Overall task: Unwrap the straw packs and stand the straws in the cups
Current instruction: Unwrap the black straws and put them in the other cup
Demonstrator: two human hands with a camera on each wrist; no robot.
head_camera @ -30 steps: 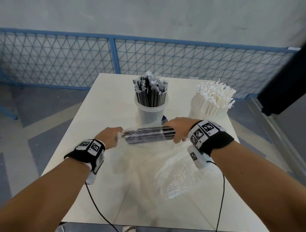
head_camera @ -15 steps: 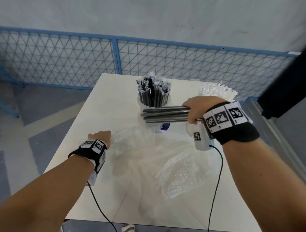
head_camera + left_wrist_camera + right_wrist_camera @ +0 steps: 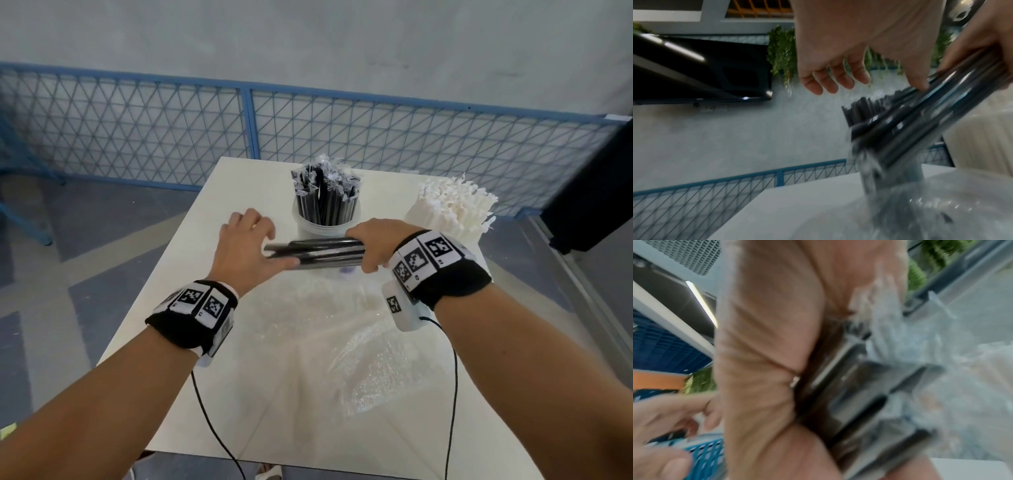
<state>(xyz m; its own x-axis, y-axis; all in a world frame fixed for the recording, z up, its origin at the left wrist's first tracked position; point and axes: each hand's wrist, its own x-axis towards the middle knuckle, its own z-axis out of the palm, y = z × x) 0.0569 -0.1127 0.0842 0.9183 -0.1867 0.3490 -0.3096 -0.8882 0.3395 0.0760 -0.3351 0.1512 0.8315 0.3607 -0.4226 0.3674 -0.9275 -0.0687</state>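
A bundle of black straws (image 3: pixel 322 253) lies level in the air in front of the clear cup (image 3: pixel 310 224), which holds several wrapped black straws. My right hand (image 3: pixel 368 248) grips the bundle's right end; the right wrist view shows this bundle (image 3: pixel 851 394) blurred, inside the curled fingers. My left hand (image 3: pixel 255 240) is at the bundle's left end with fingers spread and its thumb touching the straws. In the left wrist view the left fingers (image 3: pixel 834 81) hang clear of the bundle (image 3: pixel 920 123). A second cup of white straws (image 3: pixel 452 209) stands at the far right.
Crumpled clear plastic wrappers (image 3: pixel 370 370) lie on the white table (image 3: pixel 191 291) below my hands. A blue mesh fence (image 3: pixel 246 133) runs behind the table. A dark object (image 3: pixel 592 205) stands at the right edge. Cables hang from both wrists.
My left hand let go of the wrapper on the table and rose to the bundle's left end. My right hand carried the unwrapped bundle up, now level in front of the cup.
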